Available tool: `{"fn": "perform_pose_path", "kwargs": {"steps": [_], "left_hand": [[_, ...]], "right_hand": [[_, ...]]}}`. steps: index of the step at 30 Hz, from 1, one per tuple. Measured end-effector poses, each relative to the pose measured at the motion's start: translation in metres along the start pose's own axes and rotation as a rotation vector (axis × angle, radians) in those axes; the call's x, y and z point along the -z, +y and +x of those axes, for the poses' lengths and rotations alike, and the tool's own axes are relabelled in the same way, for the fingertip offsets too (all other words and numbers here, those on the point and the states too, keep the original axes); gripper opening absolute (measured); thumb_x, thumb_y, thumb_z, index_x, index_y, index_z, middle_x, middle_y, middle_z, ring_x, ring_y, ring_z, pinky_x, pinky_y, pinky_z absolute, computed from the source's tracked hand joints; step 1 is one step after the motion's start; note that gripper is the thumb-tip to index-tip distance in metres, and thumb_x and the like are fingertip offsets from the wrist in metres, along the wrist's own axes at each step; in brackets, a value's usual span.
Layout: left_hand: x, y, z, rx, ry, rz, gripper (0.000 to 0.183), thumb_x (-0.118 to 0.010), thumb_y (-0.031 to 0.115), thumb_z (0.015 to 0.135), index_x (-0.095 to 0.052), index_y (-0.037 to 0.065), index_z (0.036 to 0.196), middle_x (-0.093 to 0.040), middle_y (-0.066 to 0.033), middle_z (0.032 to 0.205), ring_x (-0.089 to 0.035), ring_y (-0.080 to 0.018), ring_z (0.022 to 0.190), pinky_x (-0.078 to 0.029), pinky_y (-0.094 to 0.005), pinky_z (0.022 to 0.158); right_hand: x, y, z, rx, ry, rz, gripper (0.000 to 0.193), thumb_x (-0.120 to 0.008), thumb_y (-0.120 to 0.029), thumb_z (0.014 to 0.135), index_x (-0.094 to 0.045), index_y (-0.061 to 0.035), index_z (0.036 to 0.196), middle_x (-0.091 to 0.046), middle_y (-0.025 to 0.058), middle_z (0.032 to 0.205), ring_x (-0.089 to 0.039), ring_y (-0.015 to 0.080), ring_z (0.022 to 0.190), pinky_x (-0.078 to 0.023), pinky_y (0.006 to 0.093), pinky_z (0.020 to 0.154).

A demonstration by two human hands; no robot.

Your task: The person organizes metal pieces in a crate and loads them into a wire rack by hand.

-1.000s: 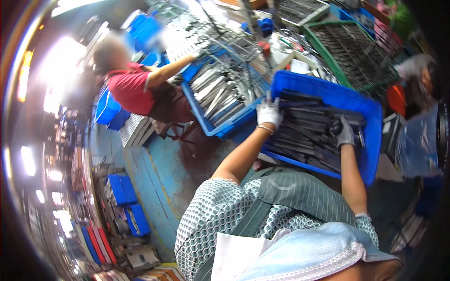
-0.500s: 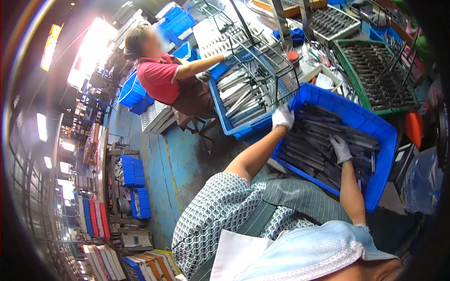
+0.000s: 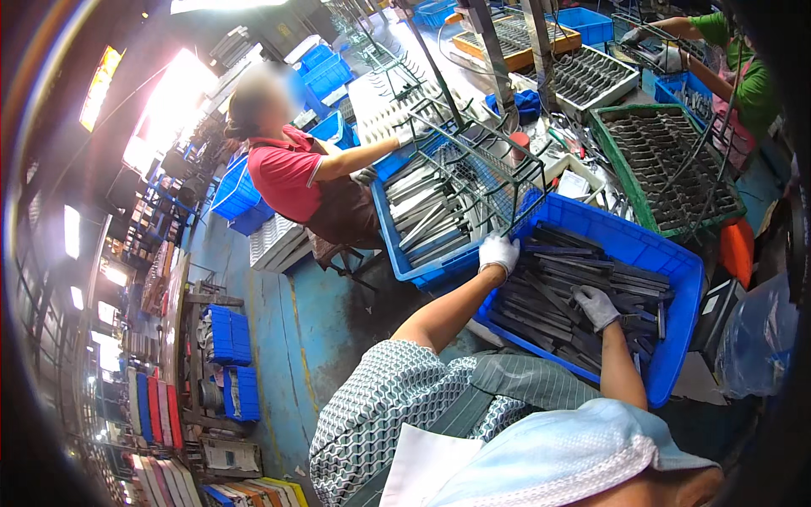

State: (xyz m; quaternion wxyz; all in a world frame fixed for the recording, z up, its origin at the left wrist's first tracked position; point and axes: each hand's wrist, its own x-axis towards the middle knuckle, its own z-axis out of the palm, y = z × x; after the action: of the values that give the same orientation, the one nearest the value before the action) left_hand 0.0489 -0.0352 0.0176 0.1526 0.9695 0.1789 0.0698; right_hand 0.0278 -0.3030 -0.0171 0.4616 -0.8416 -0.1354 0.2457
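Note:
A blue plastic bin (image 3: 676, 338) full of loose dark flat strips (image 3: 541, 308), apparently metal, stands in front of me. My right hand (image 3: 596, 308), in a pale work glove, is down inside it. Its fingers are curled at the strips near the middle of the pile, and the glove partly hides what they grip. My left hand (image 3: 499, 253), gloved in white, lies at the bin's left rim, beside a second blue crate (image 3: 422, 275). Its fingers look bent over the rim. That crate holds lighter grey strips (image 3: 427, 203), with a wire rack (image 3: 490, 182) over its right part.
A co-worker in a red shirt (image 3: 287, 177) stands beyond the crate, reaching over it. Another person in a green sleeve (image 3: 756, 93) works at the far right. A green tray (image 3: 667, 169) of dark parts and a red can (image 3: 519, 145) sit behind the bin.
The view has tilted, bringing the green-sleeved person into sight. My right hand has shifted left over the strips and its fingers are more curled. My left hand stays by the rim.

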Motion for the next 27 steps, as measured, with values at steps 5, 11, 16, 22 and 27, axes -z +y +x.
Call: {"fn": "perform_pose_path", "kwargs": {"steps": [5, 11, 16, 22, 27], "left_hand": [[-0.011, -0.011, 0.004, -0.025, 0.092, -0.069, 0.033, -0.056, 0.034, 0.075, -0.060, 0.002, 0.084, -0.059, -0.0186, 0.087, -0.056, -0.0332, 0.084, -0.045, -0.0395, 0.076], [0.001, 0.000, 0.002, 0.012, 0.018, -0.034, 0.030, -0.057, 0.030, 0.075, -0.055, 0.004, 0.090, -0.059, -0.0173, 0.092, -0.057, -0.0306, 0.085, -0.046, -0.0390, 0.074], [0.009, 0.005, 0.001, 0.042, -0.080, -0.057, 0.033, -0.057, 0.030, 0.075, -0.055, 0.003, 0.093, -0.059, -0.0175, 0.095, -0.057, -0.0313, 0.088, -0.046, -0.0395, 0.076], [0.004, 0.002, 0.003, 0.049, -0.061, -0.098, 0.036, -0.057, 0.029, 0.075, -0.055, 0.003, 0.099, -0.058, -0.0175, 0.097, -0.056, -0.0308, 0.092, -0.045, -0.0391, 0.079], [0.003, 0.001, 0.003, -0.008, 0.013, -0.127, 0.037, -0.057, 0.030, 0.075, -0.054, 0.003, 0.101, -0.058, -0.0187, 0.098, -0.056, -0.0314, 0.090, -0.045, -0.0388, 0.079]], "right_hand": [[0.005, -0.013, -0.001, 0.045, -0.007, -0.055, 0.048, -0.047, -0.046, 0.082, -0.059, -0.0009, 0.087, -0.060, 0.0182, 0.082, -0.058, 0.0317, 0.082, -0.042, 0.0363, 0.073], [0.010, 0.002, 0.006, -0.067, -0.090, 0.179, 0.050, -0.044, -0.047, 0.084, -0.059, 0.0007, 0.084, -0.060, 0.0141, 0.072, -0.058, 0.0282, 0.073, -0.042, 0.0368, 0.068], [0.003, 0.017, 0.006, -0.011, -0.003, 0.028, 0.048, -0.045, -0.046, 0.084, -0.061, -0.0011, 0.081, -0.058, 0.0120, 0.066, -0.055, 0.0213, 0.064, -0.042, 0.0333, 0.062], [-0.003, -0.005, -0.002, -0.146, -0.135, 0.025, 0.040, -0.049, -0.039, 0.083, -0.061, -0.0013, 0.087, -0.059, 0.0107, 0.067, -0.055, 0.0193, 0.064, -0.043, 0.0322, 0.062], [0.001, 0.005, 0.001, -0.117, -0.149, 0.096, 0.040, -0.050, -0.039, 0.083, -0.062, -0.0014, 0.089, -0.056, 0.0062, 0.062, -0.052, 0.0149, 0.059, -0.041, 0.0297, 0.056]]}}
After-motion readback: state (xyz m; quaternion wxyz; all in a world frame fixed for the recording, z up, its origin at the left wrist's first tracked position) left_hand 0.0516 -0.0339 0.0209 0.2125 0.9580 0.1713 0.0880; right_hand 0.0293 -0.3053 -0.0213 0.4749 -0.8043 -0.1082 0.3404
